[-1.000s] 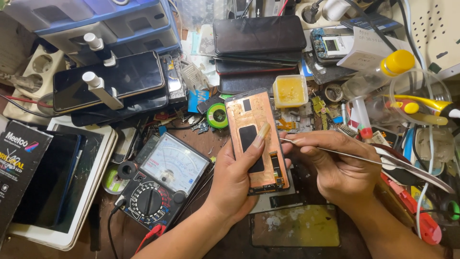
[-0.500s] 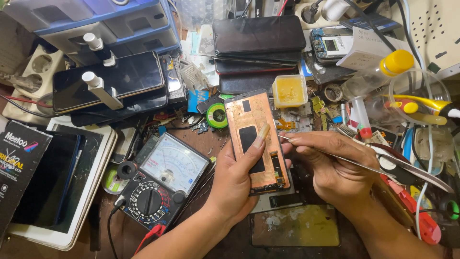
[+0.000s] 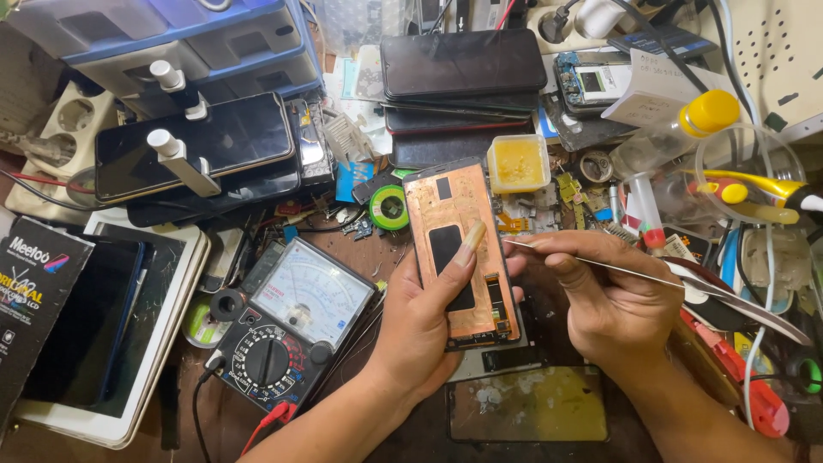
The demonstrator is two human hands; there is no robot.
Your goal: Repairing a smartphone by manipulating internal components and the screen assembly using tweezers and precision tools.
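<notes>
My left hand (image 3: 424,321) holds a phone screen panel (image 3: 446,219) with its copper-coloured back facing up, thumb laid across the black patch in its middle. My right hand (image 3: 613,296) grips metal tweezers (image 3: 600,267) whose tips point left, just beside the panel's right edge. The tweezers' long handles run out to the right past my hand.
An analogue multimeter (image 3: 287,330) with red lead lies left of my hand. A tablet (image 3: 103,330) and dark box sit at far left. Stacked phones (image 3: 463,69), a small yellow tub (image 3: 519,163), green tape roll (image 3: 390,207), blue drawers (image 3: 180,43) and cluttered tools surround.
The tweezers' tips have edged slightly closer to the panel's right edge. My left hand and the panel stay almost still.
</notes>
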